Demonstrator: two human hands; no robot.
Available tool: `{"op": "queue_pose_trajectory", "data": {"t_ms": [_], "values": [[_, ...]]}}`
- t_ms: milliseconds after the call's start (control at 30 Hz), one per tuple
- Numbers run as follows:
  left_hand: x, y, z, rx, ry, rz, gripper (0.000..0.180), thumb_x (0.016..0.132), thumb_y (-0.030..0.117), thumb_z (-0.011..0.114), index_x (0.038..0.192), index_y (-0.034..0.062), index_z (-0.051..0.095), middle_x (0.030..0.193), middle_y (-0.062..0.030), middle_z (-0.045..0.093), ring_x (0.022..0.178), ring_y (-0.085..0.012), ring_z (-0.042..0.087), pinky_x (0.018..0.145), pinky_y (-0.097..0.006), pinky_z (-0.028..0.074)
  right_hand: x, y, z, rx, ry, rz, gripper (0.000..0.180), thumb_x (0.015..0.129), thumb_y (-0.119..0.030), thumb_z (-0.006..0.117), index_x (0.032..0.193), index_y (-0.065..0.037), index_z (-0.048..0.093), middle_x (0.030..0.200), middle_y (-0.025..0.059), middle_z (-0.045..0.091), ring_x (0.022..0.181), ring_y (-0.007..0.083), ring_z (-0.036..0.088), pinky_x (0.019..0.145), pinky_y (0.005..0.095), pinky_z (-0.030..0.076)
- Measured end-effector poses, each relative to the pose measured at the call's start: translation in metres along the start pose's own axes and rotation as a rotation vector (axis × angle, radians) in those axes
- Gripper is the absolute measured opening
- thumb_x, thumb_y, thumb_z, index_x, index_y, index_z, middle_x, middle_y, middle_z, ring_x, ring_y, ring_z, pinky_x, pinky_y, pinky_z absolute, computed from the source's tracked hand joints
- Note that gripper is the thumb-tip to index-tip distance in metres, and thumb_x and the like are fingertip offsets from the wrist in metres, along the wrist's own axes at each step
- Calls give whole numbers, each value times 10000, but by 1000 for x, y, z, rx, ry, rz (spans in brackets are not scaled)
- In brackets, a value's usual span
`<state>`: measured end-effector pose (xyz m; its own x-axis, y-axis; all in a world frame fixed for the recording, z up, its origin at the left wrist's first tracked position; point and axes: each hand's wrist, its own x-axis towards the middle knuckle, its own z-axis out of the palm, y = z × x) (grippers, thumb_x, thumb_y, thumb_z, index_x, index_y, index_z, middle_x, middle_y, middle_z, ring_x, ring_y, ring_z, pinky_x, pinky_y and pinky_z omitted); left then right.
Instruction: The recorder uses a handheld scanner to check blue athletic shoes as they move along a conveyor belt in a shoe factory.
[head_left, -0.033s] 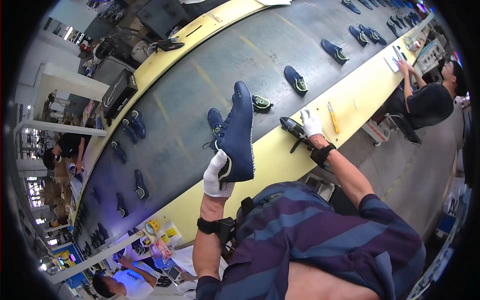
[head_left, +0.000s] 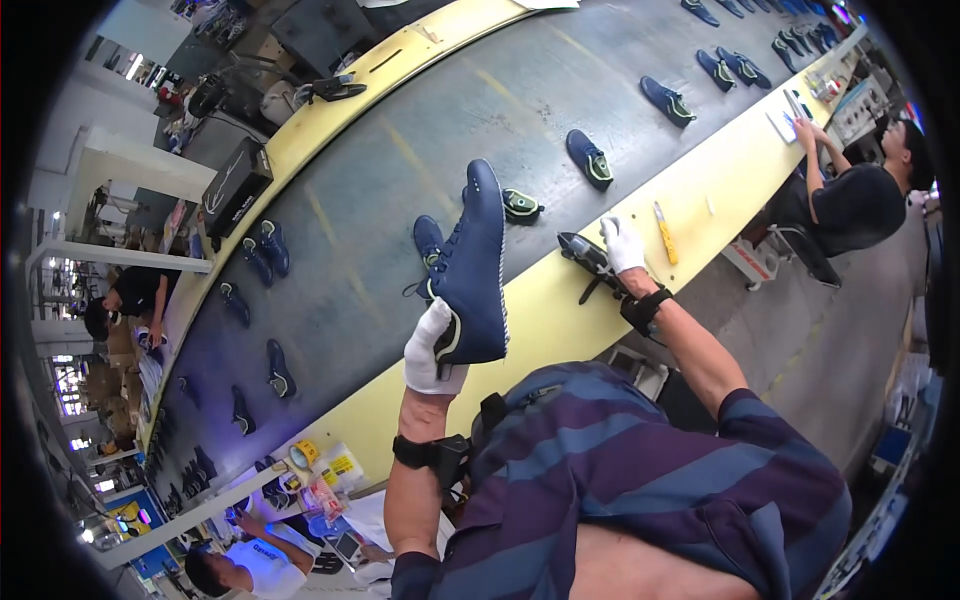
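My left hand (head_left: 428,345), in a white glove, grips a navy lace-up shoe (head_left: 475,265) at its heel opening. The shoe stands toe up, with its pale stitched sole edge facing right. Part of the collar lining shows lime green. My right hand (head_left: 623,245), also gloved, rests over the yellow ledge with its fingers curled. What they close on, if anything, is hidden. Right beside it lies a black elongated tool (head_left: 586,254); whether the hand holds it I cannot make out. A yellow cutter knife (head_left: 665,235) lies just right of that hand.
A grey conveyor belt (head_left: 370,215) carries several navy shoes, including a shoe (head_left: 590,160) beyond my right hand. A yellow ledge (head_left: 540,300) runs along its near side. A black box (head_left: 238,188) stands at the far edge. A co-worker (head_left: 860,200) sits right; another person (head_left: 255,565) is lower left.
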<state>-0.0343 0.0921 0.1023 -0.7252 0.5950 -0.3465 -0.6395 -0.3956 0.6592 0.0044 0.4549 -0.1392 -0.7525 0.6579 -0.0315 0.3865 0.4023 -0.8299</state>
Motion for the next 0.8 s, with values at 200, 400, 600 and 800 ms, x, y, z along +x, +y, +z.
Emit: {"op": "queue_pose_trajectory", "data": {"t_ms": [200, 400, 600, 800], "values": [[-14, 6, 18, 18, -74, 48, 721, 992, 581, 582, 1378, -26, 538, 1141, -225, 655, 921, -326, 696, 749, -449, 570, -42, -71, -29, 152, -37, -95, 249, 1048, -207, 599, 1091, 15, 702, 845, 118, 741, 740, 168, 701, 699, 324, 556], [-19, 12, 32, 56, 17, 92, 640, 1012, 495, 572, 1389, -21, 538, 1179, -215, 664, 982, -310, 692, 853, -416, 568, -68, -133, -32, 312, -185, -172, 163, 1054, -141, 609, 1095, -4, 686, 843, 88, 718, 745, 148, 700, 694, 295, 560], [-6, 0, 52, 982, 116, 404, 1054, 801, 239, 876, 1626, 4, 263, 1391, -182, 559, 1268, -254, 578, 1066, -379, 477, -100, -242, -37, 1276, -513, 34, 398, 1089, -306, 598, 1348, -7, 560, 1210, 91, 676, 1043, 164, 695, 896, 307, 569], [-11, -8, 49, 767, 47, 543, 911, 991, 542, 678, 1537, -86, 306, 1348, -196, 558, 1246, -272, 584, 1067, -417, 481, -95, -283, -47, 1501, -743, 613, 394, 1065, -384, 628, 1283, -57, 597, 1009, 47, 711, 791, 152, 713, 719, 275, 617]]}}
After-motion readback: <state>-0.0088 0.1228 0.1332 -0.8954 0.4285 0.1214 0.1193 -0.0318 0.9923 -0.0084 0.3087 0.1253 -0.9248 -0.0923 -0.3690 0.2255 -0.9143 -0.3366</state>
